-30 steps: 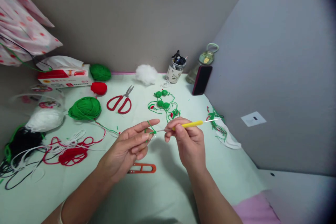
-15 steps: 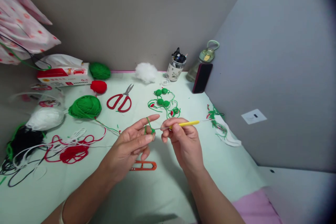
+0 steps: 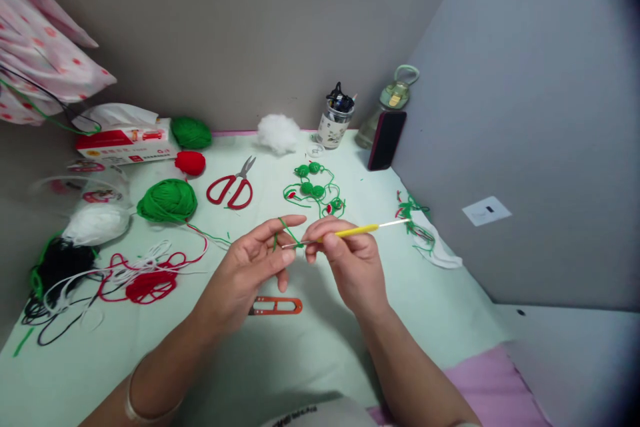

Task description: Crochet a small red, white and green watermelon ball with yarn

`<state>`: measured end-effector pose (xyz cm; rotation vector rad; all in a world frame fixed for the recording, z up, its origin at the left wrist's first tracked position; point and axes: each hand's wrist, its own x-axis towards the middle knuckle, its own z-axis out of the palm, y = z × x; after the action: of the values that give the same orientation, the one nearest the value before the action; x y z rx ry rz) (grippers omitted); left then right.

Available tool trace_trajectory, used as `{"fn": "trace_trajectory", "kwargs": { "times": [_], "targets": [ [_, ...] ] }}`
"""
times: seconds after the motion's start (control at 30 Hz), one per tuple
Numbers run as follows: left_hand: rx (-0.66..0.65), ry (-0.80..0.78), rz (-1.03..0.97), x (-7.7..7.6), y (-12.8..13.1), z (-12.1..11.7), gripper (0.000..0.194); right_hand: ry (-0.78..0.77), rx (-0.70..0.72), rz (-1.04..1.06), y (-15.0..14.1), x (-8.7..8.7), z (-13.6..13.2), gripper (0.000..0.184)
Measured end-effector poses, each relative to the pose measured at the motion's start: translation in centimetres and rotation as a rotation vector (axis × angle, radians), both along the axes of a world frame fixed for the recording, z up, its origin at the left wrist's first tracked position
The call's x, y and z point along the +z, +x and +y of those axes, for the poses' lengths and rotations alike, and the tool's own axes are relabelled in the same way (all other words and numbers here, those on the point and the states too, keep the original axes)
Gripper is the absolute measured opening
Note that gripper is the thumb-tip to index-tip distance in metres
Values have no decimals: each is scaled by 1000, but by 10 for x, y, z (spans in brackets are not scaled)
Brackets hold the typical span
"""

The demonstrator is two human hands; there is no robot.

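My left hand is raised over the pale green table, with green yarn looped over its index finger and pinched between thumb and fingers. My right hand grips a crochet hook with a yellow handle. The hook's metal tip points left into the yarn loop at my left fingertips. The yarn strand trails left to a green yarn ball.
Orange thread snips lie under my hands. Red scissors, small green crocheted pieces, white stuffing, a jar, a phone, a bottle, a tissue box and red, white and black yarn surround them.
The hook's tip has pushed further left into the yarn loop and my right hand has closed in on my left. The view has shifted slightly downward.
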<state>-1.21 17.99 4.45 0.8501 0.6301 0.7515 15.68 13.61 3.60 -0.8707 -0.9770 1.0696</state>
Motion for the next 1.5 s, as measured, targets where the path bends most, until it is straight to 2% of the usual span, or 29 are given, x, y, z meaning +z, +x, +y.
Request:
{"fn": "trace_trajectory", "kwargs": {
  "times": [0.1,0.27,0.33,0.4,0.47,0.53,0.6,0.67,0.73,0.87,0.93,1.0,1.07,1.17,1.27,1.37,1.5],
  "targets": [
    [6,30,37,-2,2,-3,37,81,-79,-160,-2,-3,-2,13],
    [48,-4,67,2,2,-1,30,17,2,1,2,-2,-2,18],
    [80,-13,60,3,2,-2,28,26,-22,-47,2,0,-5,21],
    [120,-6,60,4,3,-3,30,107,-127,-262,1,0,-10,20],
    [143,-5,48,4,4,-5,37,240,-232,-609,-1,-1,-15,21],
    [123,-53,6,4,5,-6,43,365,-269,-925,-4,-3,-19,27],
    [72,-144,-49,4,5,-6,44,416,-298,-1042,-5,-5,-19,31],
    [29,-226,-71,4,5,-4,42,396,-326,-927,-6,-5,-16,30],
    [25,-247,-59,5,4,-1,39,305,-314,-670,-5,-2,-12,25],
    [90,-108,26,5,2,-2,37,62,-135,-155,-1,1,-5,21],
    [115,-26,85,2,3,-6,40,37,-114,-180,-1,-2,-5,20],
    [134,2,93,-1,4,-10,46,91,-171,-432,-3,-8,-9,18],
    [124,-49,51,-3,7,-13,47,157,-193,-678,-6,-15,-14,24],
    [45,-174,-27,-3,8,-11,42,237,-246,-757,-9,-19,-17,33],
    [2,-236,-56,-1,6,-5,36,247,-323,-596,-7,-12,-13,28],
    [8,-241,-50,1,2,2,29,130,-269,-292,1,-2,-6,17],
    [0,-237,-38,1,2,4,21,-30,-177,-37,10,2,-1,18]
  ]
}}
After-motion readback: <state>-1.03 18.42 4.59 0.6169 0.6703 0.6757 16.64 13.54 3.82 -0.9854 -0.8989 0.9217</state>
